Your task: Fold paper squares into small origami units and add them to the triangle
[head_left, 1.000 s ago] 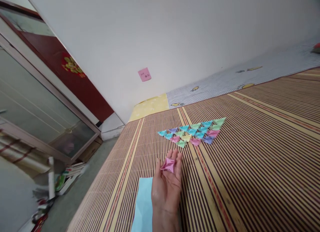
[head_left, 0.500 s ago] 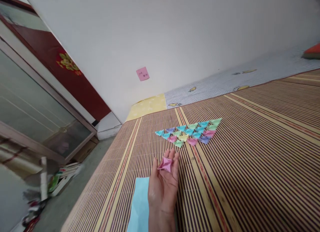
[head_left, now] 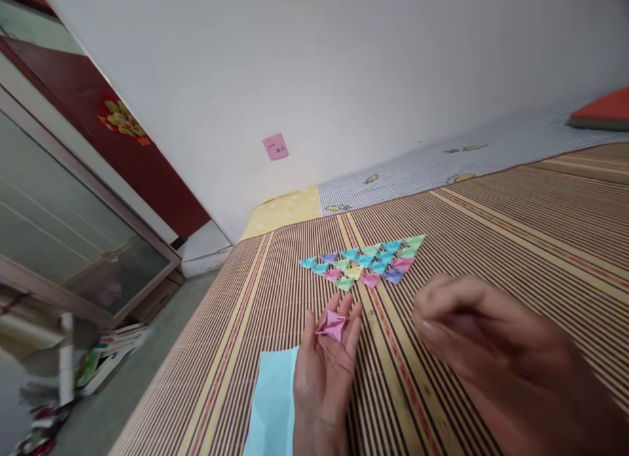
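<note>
Soft, rather dim light spreads fairly evenly, its source out of view; the pale wall (head_left: 373, 63) reads grey and darkens toward the upper right corner. The right hand (head_left: 491, 351) is blurred and lies in shade, darkest along its lower side, while the left hand (head_left: 324, 377) looks brighter and fairly crisp. Wide-angle stretching pulls at the edges, and the clutter (head_left: 43, 430) at lower left is soft and smudged
</note>
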{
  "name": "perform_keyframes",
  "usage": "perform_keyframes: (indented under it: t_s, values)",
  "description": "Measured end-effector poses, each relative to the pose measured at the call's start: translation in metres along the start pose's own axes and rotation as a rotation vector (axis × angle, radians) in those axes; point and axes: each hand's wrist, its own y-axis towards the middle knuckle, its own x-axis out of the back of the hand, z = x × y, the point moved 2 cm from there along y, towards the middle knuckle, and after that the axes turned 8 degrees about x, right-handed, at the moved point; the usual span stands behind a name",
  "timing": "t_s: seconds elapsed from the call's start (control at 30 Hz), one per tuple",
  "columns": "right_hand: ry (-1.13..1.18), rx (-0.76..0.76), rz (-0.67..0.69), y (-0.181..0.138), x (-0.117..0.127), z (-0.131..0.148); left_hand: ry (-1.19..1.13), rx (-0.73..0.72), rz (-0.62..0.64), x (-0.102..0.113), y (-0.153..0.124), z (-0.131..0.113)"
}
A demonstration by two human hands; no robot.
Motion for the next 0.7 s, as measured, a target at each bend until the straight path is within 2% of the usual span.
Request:
perform_keyframes:
  t_s: [0.13, 0.27, 0.37, 0.57, 0.7]
  values:
    - [-0.073, -0.019, 0.04, 0.015, -0.013, -0.013, 0.03, 0.018, -0.005, -0.002, 0.001, 0.004]
    - [-0.102, 0.024, 0.177, 0.012, -0.03, -0.03, 0.067, 0.014, 0.0, -0.004, 0.001, 0.009]
    - [-0.091, 0.072, 0.23, 0.008, -0.038, -0.032, 0.084, 0.022, 0.038, -0.006, 0.001, 0.014]
    - [-0.195, 0.061, 0.214, 0.008, -0.039, -0.04, 0.064, 0.016, 0.028, -0.006, 0.002, 0.018]
    - [-0.179, 0.042, 0.284, 0.008, -0.034, -0.047, 0.057, 0.023, -0.001, -0.006, 0.003, 0.016]
